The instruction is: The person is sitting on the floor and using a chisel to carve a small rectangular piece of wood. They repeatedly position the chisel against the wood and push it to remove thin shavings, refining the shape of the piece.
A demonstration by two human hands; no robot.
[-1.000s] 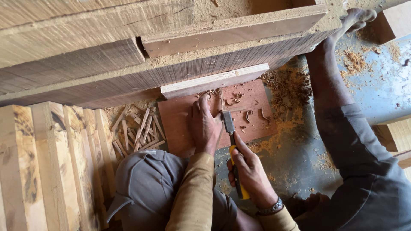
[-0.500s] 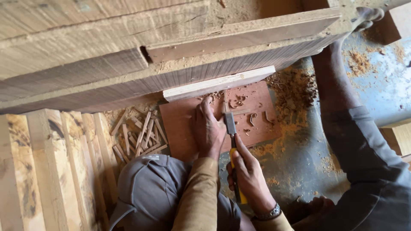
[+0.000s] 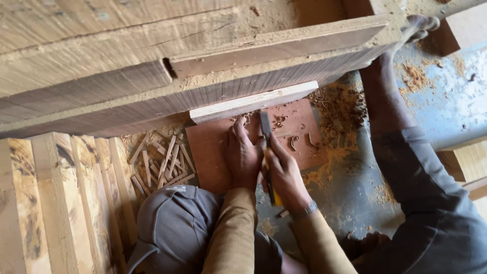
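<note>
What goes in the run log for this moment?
left hand: pressing reddish board | right hand: gripping chisel | blade: at pale strip | shavings: on board

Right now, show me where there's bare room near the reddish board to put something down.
The grey floor between the reddish board and the outstretched leg is the barest patch, only dusted with sawdust. Left of the board lie wood offcuts; the left hand, right hand and chisel crowd its middle.
</note>
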